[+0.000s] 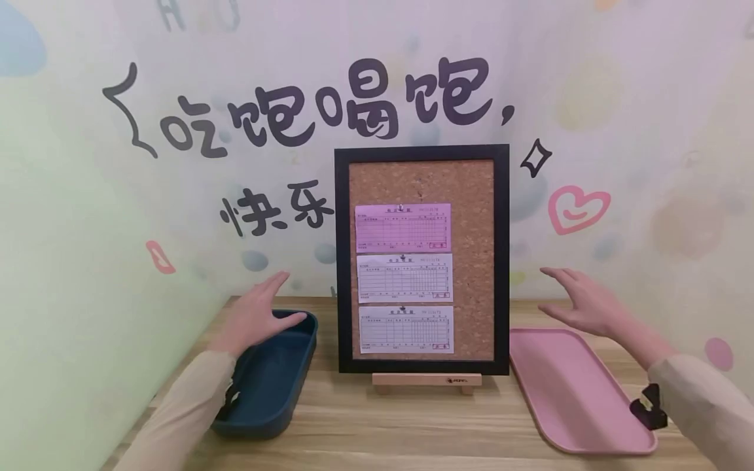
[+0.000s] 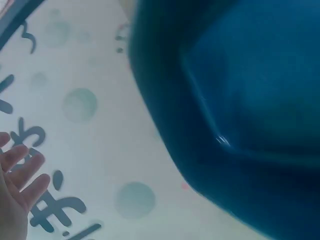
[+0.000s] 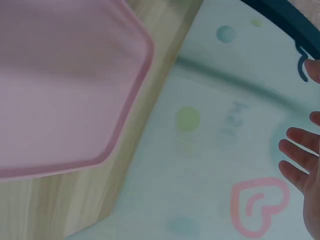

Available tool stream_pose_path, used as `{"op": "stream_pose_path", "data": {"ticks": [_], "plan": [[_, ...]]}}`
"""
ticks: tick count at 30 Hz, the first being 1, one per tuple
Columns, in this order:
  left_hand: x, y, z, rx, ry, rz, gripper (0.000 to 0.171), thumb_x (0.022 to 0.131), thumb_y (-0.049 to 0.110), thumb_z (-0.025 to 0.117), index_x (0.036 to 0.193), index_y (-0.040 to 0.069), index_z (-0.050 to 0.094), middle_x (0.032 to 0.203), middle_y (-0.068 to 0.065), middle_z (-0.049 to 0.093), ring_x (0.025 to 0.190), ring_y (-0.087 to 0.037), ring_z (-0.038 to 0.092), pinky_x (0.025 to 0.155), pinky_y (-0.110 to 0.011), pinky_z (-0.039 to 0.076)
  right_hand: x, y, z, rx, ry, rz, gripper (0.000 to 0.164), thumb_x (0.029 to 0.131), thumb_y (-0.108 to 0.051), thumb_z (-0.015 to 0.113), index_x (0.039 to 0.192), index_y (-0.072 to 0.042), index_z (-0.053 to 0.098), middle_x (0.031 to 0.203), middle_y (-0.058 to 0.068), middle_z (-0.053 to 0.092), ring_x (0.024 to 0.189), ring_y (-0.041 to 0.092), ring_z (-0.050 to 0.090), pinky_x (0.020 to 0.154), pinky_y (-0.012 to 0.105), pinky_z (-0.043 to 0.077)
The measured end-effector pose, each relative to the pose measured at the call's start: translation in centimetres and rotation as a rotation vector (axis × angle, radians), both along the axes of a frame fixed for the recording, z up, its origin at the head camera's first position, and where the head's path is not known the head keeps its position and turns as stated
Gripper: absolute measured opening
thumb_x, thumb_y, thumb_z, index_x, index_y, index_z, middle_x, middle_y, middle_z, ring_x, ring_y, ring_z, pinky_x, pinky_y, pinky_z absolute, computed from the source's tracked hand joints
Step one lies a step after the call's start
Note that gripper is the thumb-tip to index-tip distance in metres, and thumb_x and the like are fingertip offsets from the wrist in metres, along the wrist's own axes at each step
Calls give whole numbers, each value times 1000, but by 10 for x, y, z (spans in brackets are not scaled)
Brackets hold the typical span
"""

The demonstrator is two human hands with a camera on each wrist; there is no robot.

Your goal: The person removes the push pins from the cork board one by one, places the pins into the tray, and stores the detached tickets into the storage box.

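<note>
My left hand (image 1: 256, 320) hovers over the dark blue tray (image 1: 277, 418), thumb and fingers spread, holding nothing. Across from it, my right hand (image 1: 583, 304) is held out above the far part of the pink tray (image 1: 580, 386), also spread and holding nothing. Between them stands a black-framed cork board (image 1: 474, 261). Pinned on it, one above another, are a pink receipt slip (image 1: 403, 229), a white slip (image 1: 405, 279) and another white slip (image 1: 406, 330). The left wrist view shows the left hand's fingers (image 2: 25, 172) beside the blue tray; the right wrist view shows the right hand's fingers (image 3: 300, 150).
A small wooden stand (image 1: 427, 379) supports the board on the wood-grain table (image 1: 430, 432). Behind it is a pale wall (image 1: 636, 98) with dark lettering and a pink heart. Each wrist wears a black camera mount (image 1: 650, 407).
</note>
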State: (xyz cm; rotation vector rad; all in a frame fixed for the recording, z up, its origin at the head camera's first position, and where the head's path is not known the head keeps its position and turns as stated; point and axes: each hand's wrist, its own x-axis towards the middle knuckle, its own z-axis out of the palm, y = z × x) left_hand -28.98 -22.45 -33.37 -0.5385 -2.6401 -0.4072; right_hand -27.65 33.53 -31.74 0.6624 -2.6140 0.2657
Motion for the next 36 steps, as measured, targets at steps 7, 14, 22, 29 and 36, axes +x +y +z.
{"op": "stream_pose_path", "data": {"ticks": [7, 14, 22, 29, 36], "plan": [[-9, 26, 17, 156, -14, -24, 84, 75, 48, 67, 139, 6, 33, 136, -17, 42, 111, -31, 52, 90, -49, 42, -4, -11, 25, -59, 65, 45, 62, 75, -24, 72, 124, 5, 46, 114, 23, 55, 97, 37, 54, 76, 55, 44], [-16, 51, 30, 329, -75, -48, 82, 77, 46, 67, 141, 12, 30, 135, -14, 44, 102, -27, 59, 85, -46, 46, -8, -29, 48, -88, 168, 99, 54, 70, -18, 74, 116, 2, 53, 101, 16, 60, 88, 29, 58, 70, 48, 48], [-22, 71, 37, 384, -101, -54, 80, 77, 53, 63, 141, 17, 30, 133, -10, 47, 103, -25, 59, 81, -43, 49, -9, -50, 68, -51, 209, 167, 50, 70, -19, 74, 112, 0, 54, 97, 14, 61, 83, 26, 59, 66, 44, 49], [-30, 82, 47, 443, -102, -35, 83, 78, 51, 63, 143, 18, 24, 134, -8, 45, 105, -24, 56, 82, -43, 48, -12, -73, 82, -3, 152, 151, 49, 74, -24, 72, 114, -2, 54, 100, 14, 60, 87, 26, 57, 69, 43, 48], [-39, 93, 54, 454, -62, -30, 85, 77, 48, 66, 143, 13, 25, 132, -11, 46, 103, -25, 55, 81, -42, 48, -18, -99, 89, 10, 101, 139, 50, 73, -27, 73, 112, -1, 55, 99, 13, 60, 89, 25, 55, 76, 42, 47]]}}
